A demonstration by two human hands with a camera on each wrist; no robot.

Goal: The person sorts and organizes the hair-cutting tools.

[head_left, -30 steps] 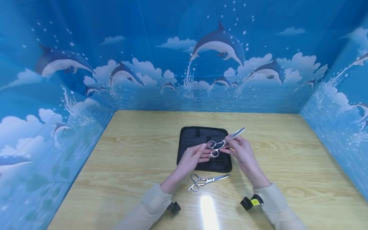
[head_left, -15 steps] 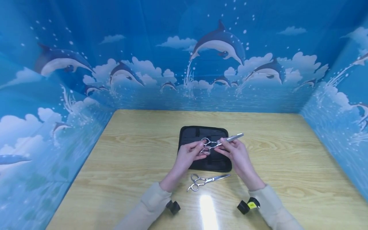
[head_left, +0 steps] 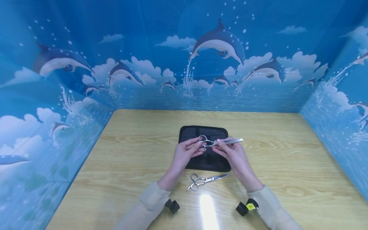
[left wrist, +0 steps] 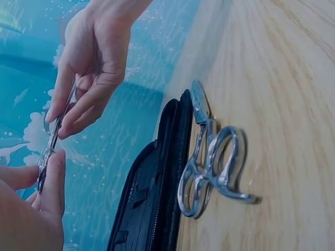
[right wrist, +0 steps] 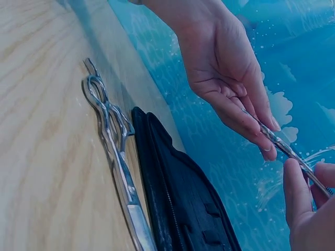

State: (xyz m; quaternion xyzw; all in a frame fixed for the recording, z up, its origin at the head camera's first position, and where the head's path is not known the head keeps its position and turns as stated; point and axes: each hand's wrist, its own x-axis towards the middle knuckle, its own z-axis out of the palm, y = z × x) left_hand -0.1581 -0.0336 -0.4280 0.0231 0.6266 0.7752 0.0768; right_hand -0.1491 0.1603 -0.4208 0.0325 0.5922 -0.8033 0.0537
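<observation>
Above an unzipped black case, both hands hold one pair of silver hairdressing scissors (head_left: 236, 140) level, blades pointing right. My left hand (head_left: 181, 156) pinches the finger rings between thumb and fingers. At the blades, near the pivot, my right hand (head_left: 238, 158) pinches with thumb and fingers. In both wrist views these scissors appear edge-on, a thin strip (right wrist: 285, 148) spanning the two hands. A second pair of scissors (head_left: 209, 180) lies on the table before the case, tips to the right. The case (head_left: 221, 166) lies flat, partly hidden beneath the hands.
Dark loops (right wrist: 212, 210) and a zip run along the case in the right wrist view. The wooden table (head_left: 129, 143) meets a blue dolphin-printed curtain (head_left: 161, 57) at the back and sides. Black devices (head_left: 172, 207) sit at both wrists.
The held scissors have shifted slightly left and turned from an upward slant to nearly level. My left hand went from touching near the rings to pinching them; the table scissors stayed put.
</observation>
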